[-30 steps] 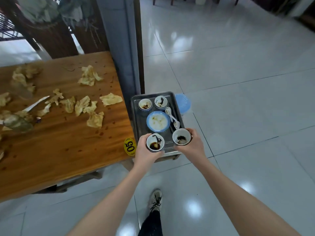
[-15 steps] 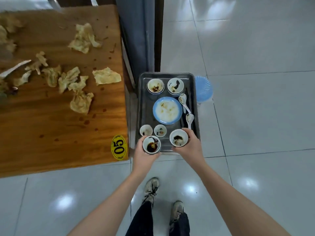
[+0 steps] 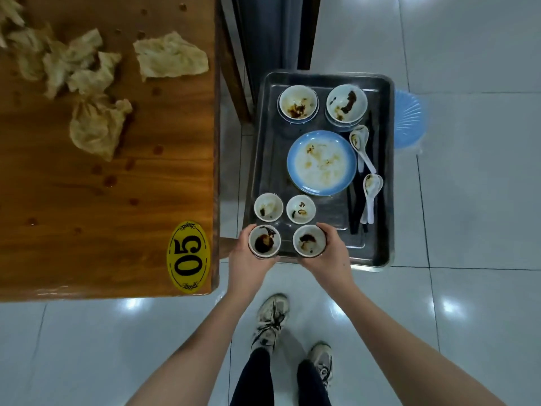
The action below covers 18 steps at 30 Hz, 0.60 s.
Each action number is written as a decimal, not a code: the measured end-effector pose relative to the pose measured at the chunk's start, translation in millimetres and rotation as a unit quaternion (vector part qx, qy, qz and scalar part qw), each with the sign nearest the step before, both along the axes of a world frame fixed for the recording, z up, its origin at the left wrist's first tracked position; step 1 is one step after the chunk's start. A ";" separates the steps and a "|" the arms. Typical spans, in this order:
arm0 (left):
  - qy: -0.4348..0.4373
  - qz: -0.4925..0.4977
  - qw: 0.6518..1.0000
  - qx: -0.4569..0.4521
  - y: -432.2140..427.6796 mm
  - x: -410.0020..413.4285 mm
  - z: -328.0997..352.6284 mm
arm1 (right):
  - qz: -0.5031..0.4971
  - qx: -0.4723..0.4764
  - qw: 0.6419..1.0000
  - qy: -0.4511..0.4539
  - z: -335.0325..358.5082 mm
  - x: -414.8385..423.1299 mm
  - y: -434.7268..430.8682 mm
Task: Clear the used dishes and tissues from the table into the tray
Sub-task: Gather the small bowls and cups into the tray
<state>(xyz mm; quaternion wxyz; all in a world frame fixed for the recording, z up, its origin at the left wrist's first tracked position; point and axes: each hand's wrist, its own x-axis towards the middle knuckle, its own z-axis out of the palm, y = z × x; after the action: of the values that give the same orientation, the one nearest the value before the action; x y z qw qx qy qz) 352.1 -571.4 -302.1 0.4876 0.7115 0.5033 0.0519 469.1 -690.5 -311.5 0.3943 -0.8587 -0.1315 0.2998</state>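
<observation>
My left hand [image 3: 246, 259] grips a small white cup with dark sauce [image 3: 264, 241] at the near edge of the metal tray [image 3: 380, 171]. My right hand [image 3: 330, 257] grips a second stained cup [image 3: 309, 240] beside it. Two more small cups [image 3: 268, 207] [image 3: 300, 209] stand just beyond them. The tray also holds a blue plate [image 3: 322, 162], two larger dirty bowls [image 3: 298, 103] [image 3: 346, 103], two white spoons [image 3: 371, 189] and dark chopsticks. Crumpled used tissues [image 3: 96, 127] [image 3: 171, 55] lie on the wooden table [image 3: 87, 230].
A yellow "05" number plate [image 3: 188, 257] sits at the table's near right corner. A blue plastic stool [image 3: 408, 121] stands under the tray's right side. A dark pillar [image 3: 275, 33] rises behind the tray. My shoes [image 3: 270, 320] are on the glossy tiled floor.
My view has tilted down and closed in on the tray. Both hands have lowered their cups to the tray's near edge, just behind the two small cups.
</observation>
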 end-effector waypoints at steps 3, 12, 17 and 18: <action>0.002 0.001 1.000 0.004 1.2 -0.4 -16.0 | -0.005 0.012 1.000 0.004 -12.3 -3.6 4.2; 0.009 -0.009 1.000 -0.004 3.2 4.0 -44.1 | -0.013 0.023 0.999 0.024 -34.3 -11.6 13.8; 0.018 -0.025 1.000 -0.004 5.9 0.4 -54.5 | -0.015 0.015 0.999 0.044 -40.3 -9.2 14.1; 0.022 -0.030 0.999 -0.001 7.0 0.2 -55.8 | -0.016 0.015 0.998 0.053 -41.3 -8.8 14.0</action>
<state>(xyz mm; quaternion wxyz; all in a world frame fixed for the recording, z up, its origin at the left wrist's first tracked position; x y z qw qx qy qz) 352.3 -564.4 -357.9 0.4785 0.7267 0.4925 0.0210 460.3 -676.5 -352.9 0.4181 -0.8377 -0.1016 0.3364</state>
